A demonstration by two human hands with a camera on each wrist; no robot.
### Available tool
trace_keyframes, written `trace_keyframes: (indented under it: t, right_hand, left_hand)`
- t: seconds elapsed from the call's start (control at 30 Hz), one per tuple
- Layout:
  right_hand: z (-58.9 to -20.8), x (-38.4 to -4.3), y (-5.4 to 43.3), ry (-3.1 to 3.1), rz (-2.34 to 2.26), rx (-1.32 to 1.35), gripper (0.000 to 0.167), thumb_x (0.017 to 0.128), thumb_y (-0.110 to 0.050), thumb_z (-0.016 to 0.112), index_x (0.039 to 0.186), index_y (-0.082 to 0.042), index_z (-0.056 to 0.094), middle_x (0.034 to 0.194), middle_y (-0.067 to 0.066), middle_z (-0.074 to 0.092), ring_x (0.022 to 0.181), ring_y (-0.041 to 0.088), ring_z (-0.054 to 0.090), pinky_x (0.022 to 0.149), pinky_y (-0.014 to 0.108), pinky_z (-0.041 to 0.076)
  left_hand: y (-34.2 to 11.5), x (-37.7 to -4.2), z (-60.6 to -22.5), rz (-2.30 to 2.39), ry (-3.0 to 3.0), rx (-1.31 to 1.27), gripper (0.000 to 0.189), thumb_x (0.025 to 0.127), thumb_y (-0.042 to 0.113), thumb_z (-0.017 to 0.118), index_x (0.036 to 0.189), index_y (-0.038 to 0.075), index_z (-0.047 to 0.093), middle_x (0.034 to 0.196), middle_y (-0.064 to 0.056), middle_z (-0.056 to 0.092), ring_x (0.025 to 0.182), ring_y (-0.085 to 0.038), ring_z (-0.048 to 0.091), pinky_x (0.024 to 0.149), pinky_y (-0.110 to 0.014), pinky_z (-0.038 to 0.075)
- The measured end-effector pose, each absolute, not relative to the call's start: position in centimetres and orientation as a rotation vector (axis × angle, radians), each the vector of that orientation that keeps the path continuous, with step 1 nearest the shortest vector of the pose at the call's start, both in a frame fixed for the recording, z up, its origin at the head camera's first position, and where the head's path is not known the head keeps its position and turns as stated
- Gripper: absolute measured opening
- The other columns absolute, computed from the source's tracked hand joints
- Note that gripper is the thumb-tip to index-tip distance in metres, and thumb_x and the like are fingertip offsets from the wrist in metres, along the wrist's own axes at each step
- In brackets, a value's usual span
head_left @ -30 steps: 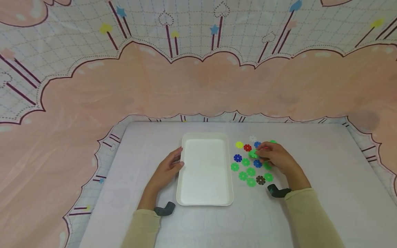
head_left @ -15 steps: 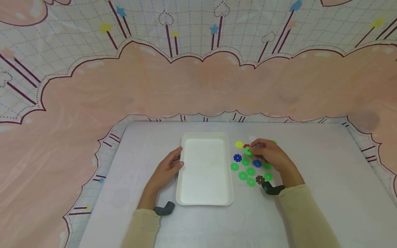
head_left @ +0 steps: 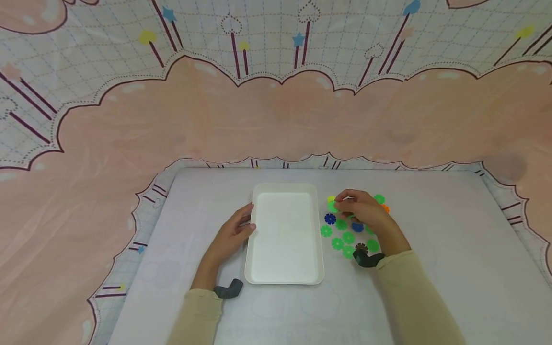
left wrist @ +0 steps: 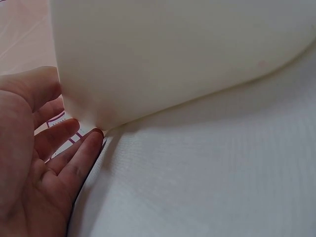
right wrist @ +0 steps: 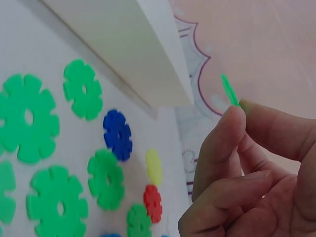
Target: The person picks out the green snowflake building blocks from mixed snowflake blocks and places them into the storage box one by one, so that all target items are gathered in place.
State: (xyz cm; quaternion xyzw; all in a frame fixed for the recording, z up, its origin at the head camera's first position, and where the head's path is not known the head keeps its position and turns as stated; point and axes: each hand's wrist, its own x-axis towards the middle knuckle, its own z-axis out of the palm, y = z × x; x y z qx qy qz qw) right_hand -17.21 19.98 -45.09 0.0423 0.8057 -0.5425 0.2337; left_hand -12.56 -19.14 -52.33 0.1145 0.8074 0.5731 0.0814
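Observation:
My right hand [head_left: 366, 211] pinches a green notched plastic disc [right wrist: 229, 90] between thumb and fingertip, raised above the table beside the tray. In the right wrist view the held disc is seen almost edge-on. Below and around that hand lie more notched discs, mostly green [right wrist: 83, 90], with a dark blue disc [right wrist: 117, 135], a red disc [right wrist: 153, 203] and a yellow disc [right wrist: 154, 167]. My left hand [head_left: 230, 237] rests against the left side of a white rectangular tray [head_left: 284, 239], its fingertips touching the outer wall. Part of the disc group is hidden by the right hand.
The white table [head_left: 194, 191] stretches out on both sides of the tray. A brown disc [head_left: 361, 247] and an orange disc [head_left: 385, 208] lie at the edges of the group. Behind the table hangs a patterned peach cloth [head_left: 276, 120].
My right hand has moved left toward the tray with the pinched green disc, now near the yellow disc. The orange disc has come into sight behind it. My left hand and the tray have stayed put.

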Motion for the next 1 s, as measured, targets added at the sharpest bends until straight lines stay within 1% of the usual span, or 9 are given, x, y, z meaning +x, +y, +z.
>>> trace_keyframes:
  t: [0.2,0.33,0.53,0.6,0.67,0.8,0.9,1.0]
  right_hand:
    - [-44.8,-17.4,18.8,2.181,-1.504,0.086,0.028,0.099,-0.026,0.068,0.119,-0.008,0.06,0.093,0.004,0.067,0.084,0.025,0.063,0.062,0.027,0.044]
    - [-44.7,-17.5,18.0,2.155,-1.514,0.083,0.028,0.099,-0.026,0.069,0.118,-0.008,0.06,0.095,0.008,0.068,0.082,0.025,0.063,0.059,0.024,0.042]
    - [-44.5,-17.7,16.8,2.149,-1.52,0.07,0.028,0.098,-0.026,0.069,0.118,-0.007,0.061,0.098,0.014,0.069,0.084,0.027,0.064,0.06,0.024,0.046]
    - [-44.5,-17.8,16.3,2.152,-1.518,0.063,0.028,0.098,-0.026,0.069,0.118,-0.008,0.061,0.098,0.014,0.069,0.085,0.029,0.065,0.061,0.023,0.046]
    - [-44.4,-17.8,15.8,2.151,-1.519,0.069,0.027,0.098,-0.026,0.07,0.117,-0.008,0.062,0.096,0.012,0.068,0.085,0.029,0.064,0.061,0.023,0.047]
    - [-44.4,-18.0,14.7,2.131,-1.542,0.062,0.024,0.097,-0.022,0.07,0.115,-0.008,0.063,0.09,0.013,0.069,0.08,0.027,0.064,0.061,0.022,0.047]
    - [-44.5,-18.1,13.9,2.11,-1.559,0.06,0.023,0.097,-0.021,0.071,0.114,-0.007,0.063,0.094,0.016,0.069,0.077,0.025,0.064,0.061,0.023,0.048]
    - [-44.5,-18.2,13.0,2.098,-1.56,0.074,0.022,0.097,-0.02,0.07,0.114,-0.008,0.063,0.1,0.017,0.069,0.079,0.026,0.065,0.061,0.024,0.049]
  left_hand:
    - [-19.2,-12.5,-52.3,1.714,2.413,0.338,0.062,0.1,0.027,0.067,0.157,0.025,0.041,0.157,-0.011,0.047,0.135,-0.035,0.057,0.108,-0.052,0.053]
    - [-19.2,-12.6,-52.4,1.71,2.42,0.349,0.061,0.101,0.026,0.067,0.157,0.024,0.041,0.156,-0.01,0.047,0.138,-0.033,0.054,0.11,-0.05,0.051]
    - [-19.2,-12.6,-52.3,1.714,2.422,0.359,0.062,0.101,0.024,0.066,0.157,0.022,0.041,0.157,-0.009,0.046,0.141,-0.033,0.051,0.113,-0.05,0.049]
    - [-19.2,-12.6,-52.3,1.713,2.422,0.36,0.062,0.101,0.024,0.066,0.157,0.021,0.041,0.158,-0.009,0.046,0.141,-0.033,0.051,0.113,-0.049,0.049]
    - [-19.1,-12.6,-52.3,1.712,2.423,0.362,0.062,0.101,0.024,0.066,0.157,0.021,0.041,0.157,-0.009,0.046,0.141,-0.032,0.051,0.113,-0.049,0.049]
    - [-19.2,-12.6,-52.4,1.719,2.415,0.36,0.062,0.101,0.024,0.067,0.157,0.021,0.041,0.157,-0.009,0.047,0.14,-0.033,0.051,0.113,-0.049,0.049]
    - [-19.2,-12.6,-52.4,1.722,2.413,0.358,0.062,0.101,0.025,0.067,0.157,0.021,0.041,0.157,-0.009,0.047,0.14,-0.033,0.051,0.112,-0.048,0.05]
    - [-19.2,-12.6,-52.4,1.72,2.418,0.362,0.062,0.101,0.025,0.067,0.157,0.02,0.041,0.157,-0.009,0.047,0.14,-0.032,0.052,0.112,-0.047,0.05]
